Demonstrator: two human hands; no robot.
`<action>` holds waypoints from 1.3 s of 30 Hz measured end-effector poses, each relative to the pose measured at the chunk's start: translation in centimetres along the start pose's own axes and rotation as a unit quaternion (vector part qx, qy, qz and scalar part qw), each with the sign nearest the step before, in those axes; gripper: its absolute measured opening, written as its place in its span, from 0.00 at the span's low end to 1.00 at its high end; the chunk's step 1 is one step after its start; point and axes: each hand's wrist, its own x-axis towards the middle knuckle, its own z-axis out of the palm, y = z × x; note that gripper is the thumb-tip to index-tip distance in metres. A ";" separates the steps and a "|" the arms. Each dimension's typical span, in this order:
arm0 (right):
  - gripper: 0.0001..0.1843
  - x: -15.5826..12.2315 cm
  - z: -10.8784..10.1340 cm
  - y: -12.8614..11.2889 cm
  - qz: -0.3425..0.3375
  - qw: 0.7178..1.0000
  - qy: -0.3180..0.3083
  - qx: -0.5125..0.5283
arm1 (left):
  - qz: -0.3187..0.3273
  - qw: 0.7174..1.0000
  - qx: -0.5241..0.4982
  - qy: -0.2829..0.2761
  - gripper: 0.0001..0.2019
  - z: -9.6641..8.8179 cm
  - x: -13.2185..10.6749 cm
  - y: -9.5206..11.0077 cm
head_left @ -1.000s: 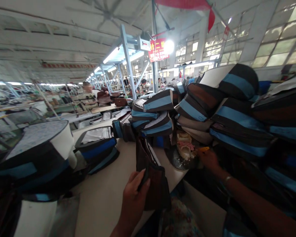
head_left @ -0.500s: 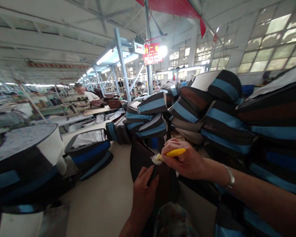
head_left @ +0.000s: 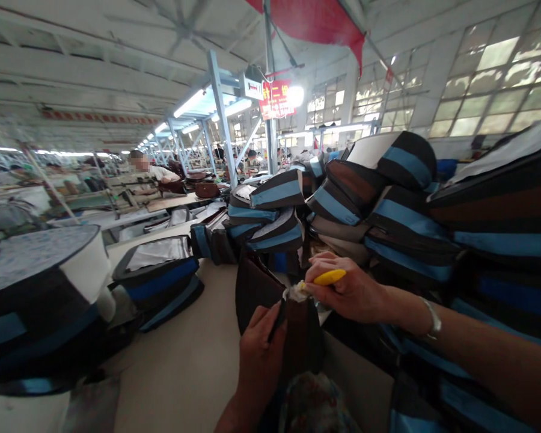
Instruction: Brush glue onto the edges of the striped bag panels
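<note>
A brush [head_left: 330, 277] with a yellow handle and whitish bristles is pinched in my right hand [head_left: 349, 294], which wears a silver bracelet. Its bristle end is at the upper edge of a dark brown and black bag piece [head_left: 256, 288], close above my left hand. My left hand [head_left: 260, 346] grips that edge between thumb and fingers, just below the bristles. The bag piece stands partly upright in front of my body. Its lower part is in shadow and hard to make out.
Bag pieces with blue stripes [head_left: 408, 213] are heaped on the right and behind my hands. More lie at left, including a large one with a pale top [head_left: 45, 252]. A pale tabletop [head_left: 175, 355] runs between them. A person [head_left: 155, 171] sits farther back.
My right hand has moved the brush slightly right, with its bristles now along the bag edge. My left hand keeps its grip, and the whole view has shifted a little.
</note>
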 end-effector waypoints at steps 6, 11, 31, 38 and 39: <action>0.07 0.7 0.2 -0.4 0.047 0.998 0.037 0.032 | 0.100 0.988 0.118 0.018 0.16 0.7 -0.6 -0.7; 0.08 1.5 0.7 -0.3 0.052 0.996 0.057 -0.037 | 0.163 0.964 0.206 0.048 0.15 1.0 -0.4 -0.7; 0.09 4.4 1.9 -1.3 0.023 0.972 -0.123 -0.200 | 0.294 0.874 0.381 0.066 0.12 2.0 -1.2 0.2; 0.09 0.7 1.5 -0.6 0.333 0.810 0.234 0.422 | 0.097 0.969 0.189 0.128 0.11 -4.1 -2.9 -2.0; 0.09 0.0 2.5 -0.8 0.363 0.749 0.216 0.510 | 0.047 0.973 0.174 0.147 0.13 -4.9 -3.3 -2.4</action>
